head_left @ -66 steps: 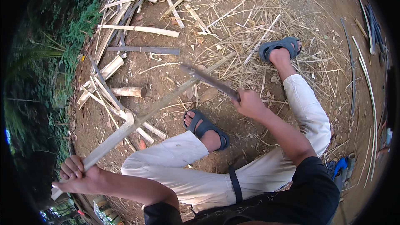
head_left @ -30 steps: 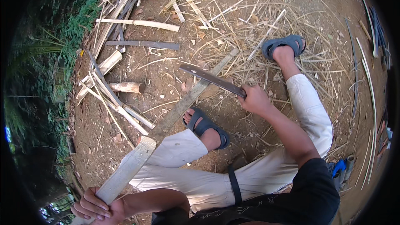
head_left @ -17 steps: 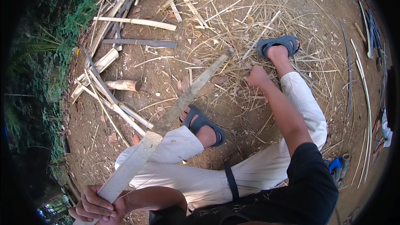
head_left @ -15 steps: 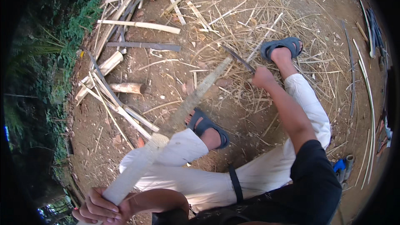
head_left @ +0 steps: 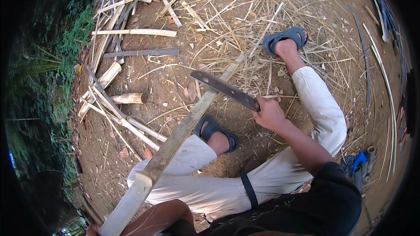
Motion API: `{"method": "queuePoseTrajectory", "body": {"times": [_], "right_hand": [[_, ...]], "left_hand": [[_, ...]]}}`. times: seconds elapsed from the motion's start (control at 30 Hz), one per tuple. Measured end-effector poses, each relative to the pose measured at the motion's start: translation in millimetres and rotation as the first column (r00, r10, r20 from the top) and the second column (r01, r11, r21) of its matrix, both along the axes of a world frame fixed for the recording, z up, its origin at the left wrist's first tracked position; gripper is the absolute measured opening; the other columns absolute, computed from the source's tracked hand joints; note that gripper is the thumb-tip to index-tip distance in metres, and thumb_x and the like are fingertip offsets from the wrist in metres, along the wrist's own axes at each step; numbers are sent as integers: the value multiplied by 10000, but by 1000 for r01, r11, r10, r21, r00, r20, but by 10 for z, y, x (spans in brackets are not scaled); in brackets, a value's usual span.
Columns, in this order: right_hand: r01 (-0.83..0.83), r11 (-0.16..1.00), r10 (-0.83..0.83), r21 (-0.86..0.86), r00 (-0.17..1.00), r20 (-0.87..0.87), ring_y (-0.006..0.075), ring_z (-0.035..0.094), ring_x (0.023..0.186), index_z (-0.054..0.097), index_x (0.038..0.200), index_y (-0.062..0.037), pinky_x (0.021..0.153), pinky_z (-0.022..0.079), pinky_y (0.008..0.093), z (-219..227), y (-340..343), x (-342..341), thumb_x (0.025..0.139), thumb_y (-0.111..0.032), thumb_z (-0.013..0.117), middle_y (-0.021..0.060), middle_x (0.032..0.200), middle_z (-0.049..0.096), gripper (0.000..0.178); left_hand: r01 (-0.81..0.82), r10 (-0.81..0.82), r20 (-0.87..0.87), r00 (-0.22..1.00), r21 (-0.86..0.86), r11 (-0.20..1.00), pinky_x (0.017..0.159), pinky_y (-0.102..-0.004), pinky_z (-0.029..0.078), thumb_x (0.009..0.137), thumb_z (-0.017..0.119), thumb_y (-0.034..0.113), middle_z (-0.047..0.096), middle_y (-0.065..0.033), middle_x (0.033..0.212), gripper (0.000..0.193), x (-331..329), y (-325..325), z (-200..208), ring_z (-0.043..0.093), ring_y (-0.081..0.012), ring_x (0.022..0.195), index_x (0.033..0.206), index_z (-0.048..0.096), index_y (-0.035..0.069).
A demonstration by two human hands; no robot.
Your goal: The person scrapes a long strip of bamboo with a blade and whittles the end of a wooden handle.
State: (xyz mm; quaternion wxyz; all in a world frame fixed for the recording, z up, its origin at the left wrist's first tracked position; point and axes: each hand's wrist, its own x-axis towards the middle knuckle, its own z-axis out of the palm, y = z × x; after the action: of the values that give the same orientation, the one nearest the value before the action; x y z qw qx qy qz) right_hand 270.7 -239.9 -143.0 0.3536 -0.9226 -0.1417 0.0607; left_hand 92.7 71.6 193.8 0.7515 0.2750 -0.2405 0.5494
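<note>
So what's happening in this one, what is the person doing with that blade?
A person sits on bare dirt among bamboo scraps. The right hand grips a long dark machete, its blade held over a long bamboo strip. The strip runs from the lower left corner, where the left hand is barely in view at its near end, out across the left leg toward the straw litter.

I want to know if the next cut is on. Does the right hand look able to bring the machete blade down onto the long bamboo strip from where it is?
Probably yes. The right hand holds the machete with its blade already over the bamboo strip, and nothing lies between them.
</note>
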Motion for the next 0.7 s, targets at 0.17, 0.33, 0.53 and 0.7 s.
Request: {"method": "queuePoseTrajectory", "body": {"times": [0.17,0.33,0.53,0.7], "right_hand": [[23,998,-25,54,999,39,425,646,676,591,912,13,627,515,477,80,109,86,774,-130,708,220,679,623,230],[88,986,-105,-143,987,-121,417,657,670,596,919,18,639,531,480,-208,-89,149,782,-152,707,221,683,638,246],[63,991,-77,-118,989,-122,416,675,704,612,854,31,675,544,487,-409,-192,289,811,-199,672,244,708,657,241],[124,967,-161,-224,975,-155,419,680,727,645,866,22,710,557,496,-577,-439,415,807,-200,666,233,721,669,231]], "left_hand": [[-322,387,-217,896,283,903,343,-192,309,950,391,641,309,65,443,595,55,26,3,308,-49,321,627,391,141],[-120,216,-371,903,264,957,369,-208,275,925,541,432,359,17,459,436,186,288,-407,321,-88,344,655,371,134],[-128,219,-370,903,256,958,367,-221,271,959,490,470,328,12,462,480,100,357,-396,306,-95,343,640,358,137],[-182,249,-382,890,202,962,368,-223,268,964,490,468,320,12,460,493,101,407,-551,297,-95,348,622,352,142]]}}
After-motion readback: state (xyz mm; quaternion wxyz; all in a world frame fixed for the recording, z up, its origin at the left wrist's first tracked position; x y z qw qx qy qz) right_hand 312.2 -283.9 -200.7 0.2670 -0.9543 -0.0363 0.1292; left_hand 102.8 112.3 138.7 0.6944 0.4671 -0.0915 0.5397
